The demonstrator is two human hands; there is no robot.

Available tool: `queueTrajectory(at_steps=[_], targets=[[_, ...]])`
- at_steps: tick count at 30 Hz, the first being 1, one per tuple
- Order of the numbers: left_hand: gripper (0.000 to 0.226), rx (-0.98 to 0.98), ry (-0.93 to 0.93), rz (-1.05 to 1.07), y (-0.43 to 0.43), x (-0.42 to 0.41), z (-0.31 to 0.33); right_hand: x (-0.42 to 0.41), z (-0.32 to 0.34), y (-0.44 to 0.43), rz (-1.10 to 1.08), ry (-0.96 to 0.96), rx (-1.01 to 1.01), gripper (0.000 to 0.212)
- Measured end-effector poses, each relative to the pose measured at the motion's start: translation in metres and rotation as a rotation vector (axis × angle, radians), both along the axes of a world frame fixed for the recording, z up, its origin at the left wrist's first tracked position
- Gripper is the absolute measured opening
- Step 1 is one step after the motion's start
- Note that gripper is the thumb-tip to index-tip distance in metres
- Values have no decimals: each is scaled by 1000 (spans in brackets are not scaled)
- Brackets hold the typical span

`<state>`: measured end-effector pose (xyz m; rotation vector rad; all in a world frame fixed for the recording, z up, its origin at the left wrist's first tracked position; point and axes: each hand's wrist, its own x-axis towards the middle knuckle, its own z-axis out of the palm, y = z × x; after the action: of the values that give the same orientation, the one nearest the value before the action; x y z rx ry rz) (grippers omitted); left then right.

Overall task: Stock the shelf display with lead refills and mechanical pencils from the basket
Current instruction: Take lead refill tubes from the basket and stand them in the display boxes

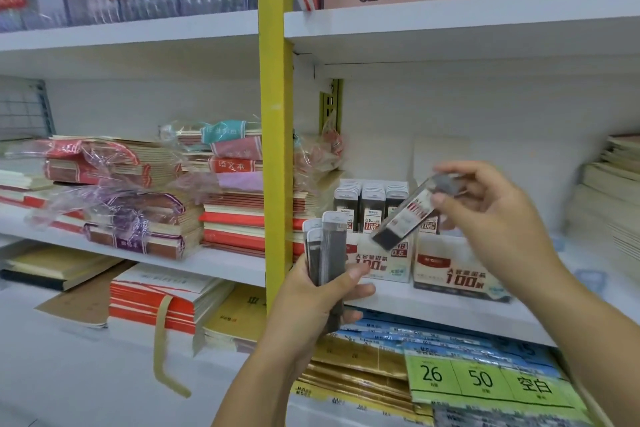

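Fingers of the right hand (491,215) pinch one tilted lead refill case (408,215) above the display boxes (450,267). Left hand (311,298) grips several refill cases (327,250) upright.

Bare left hand (311,302), right hand (498,218), forearms (263,371).

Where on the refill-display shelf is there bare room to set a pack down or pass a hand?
Bare shelf shows between the right display box and the paper stacks at the far right, partly behind the right hand. A narrow strip runs along the front edge. Left of the yellow post, notebook stacks crowd the shelf.
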<state>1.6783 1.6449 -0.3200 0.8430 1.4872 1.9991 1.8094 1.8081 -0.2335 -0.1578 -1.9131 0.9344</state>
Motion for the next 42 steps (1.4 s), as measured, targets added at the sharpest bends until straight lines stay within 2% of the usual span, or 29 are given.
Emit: queueTrajectory(at_steps=[3, 6, 10, 13, 15, 17, 20, 23, 25, 27, 31, 36, 40, 42], targets=[[30, -28, 48, 20, 5, -1, -1, 6, 25, 22, -163, 70, 129, 37], [17, -20, 65, -22, 15, 0, -2, 5, 43, 48, -248, -28, 247, 42], [17, -5, 66, -133, 25, 2, -1, -6, 45, 67, -271, -240, 373, 40], [33, 0, -25, -210, 29, 2, -1, -15, 39, 72, -332, -333, 493, 32], [28, 7, -48, -223, 31, 3, -1, -20, 33, 75, -320, -357, 476, 26], [9, -20, -26, -198, 32, 4, -2, -26, 27, 78, -309, -384, 423, 17], [25, -88, 65, -157, 31, 3, -6, -33, 17, 82, -363, -465, 456, 6], [26, -79, 85, -157, 29, 6, -5, -32, 12, 82, -434, -508, 472, 21], [29, -42, 90, -156, 29, 8, -4, -24, 10, 72, -473, -456, 489, 29], [31, -12, 98, -159, 29, 10, -3, -12, 5, 54, -406, -345, 432, 30], [31, 4, 107, -164, 32, 21, -2, 3, -12, 9, 13, -294, 109, 30], [34, -31, 90, -84, 39, 33, -4, 1, -21, 7, 129, -296, -128, 27], [16, -50, 29, -53, 37, 34, -2, 11, -19, 20, 202, -280, -303, 30], [15, -48, 32, -53, 38, 34, -2, 14, -19, 23, 205, -284, -327, 27]])
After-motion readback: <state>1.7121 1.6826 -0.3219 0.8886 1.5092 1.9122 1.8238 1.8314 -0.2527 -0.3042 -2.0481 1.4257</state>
